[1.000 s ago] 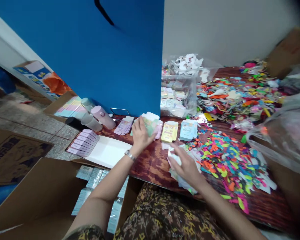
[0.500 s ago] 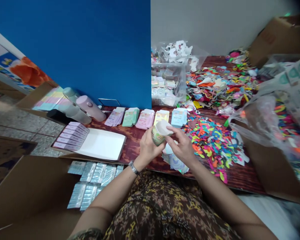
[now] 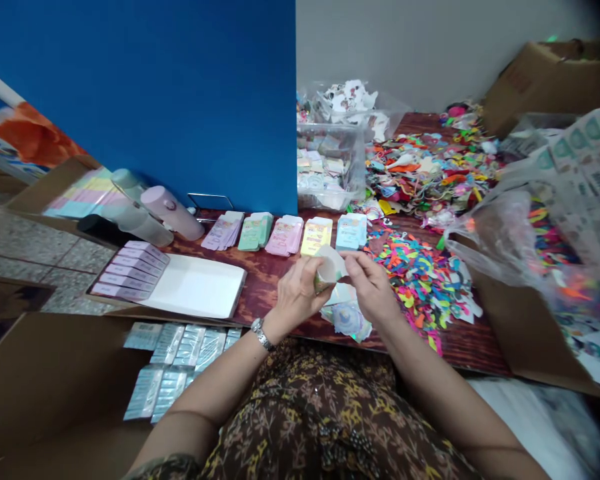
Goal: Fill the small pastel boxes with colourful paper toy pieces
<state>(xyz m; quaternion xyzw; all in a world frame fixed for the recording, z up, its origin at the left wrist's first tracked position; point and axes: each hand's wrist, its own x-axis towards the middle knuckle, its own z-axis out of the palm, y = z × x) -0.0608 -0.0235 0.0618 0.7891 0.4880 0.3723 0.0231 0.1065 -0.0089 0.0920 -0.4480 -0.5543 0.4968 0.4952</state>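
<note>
My left hand (image 3: 300, 287) is wrapped round a small curled piece (image 3: 326, 267) with a white inner side and a green printed outside. Whether it is a roll or a small open carton I cannot tell. With thumb and fingers, my right hand (image 3: 373, 283) pinches its right edge, where a bit of green shows. Below both hands, on the dark red table (image 3: 265, 283), lies a loose pile of pale, shiny printed pieces (image 3: 349, 319). Just beyond are stacks of flat printed packets: purple (image 3: 223, 231), green (image 3: 255, 231), pink (image 3: 285, 235), yellow (image 3: 317, 237) and blue (image 3: 351, 232).
A white tray (image 3: 200, 287) with small lilac boxes (image 3: 130, 272) stands left, bottles (image 3: 173, 213) behind it. Colourful small pieces (image 3: 423, 277) spread to the right, beside a plastic bag (image 3: 495, 233). A cardboard box (image 3: 45, 380) with wrapped blue packs (image 3: 167, 360) sits front left.
The curled piece has turned in my hands, so less of its printed outside shows. My right hand has shifted its pinch along the right edge. The whole view has moved slightly.
</note>
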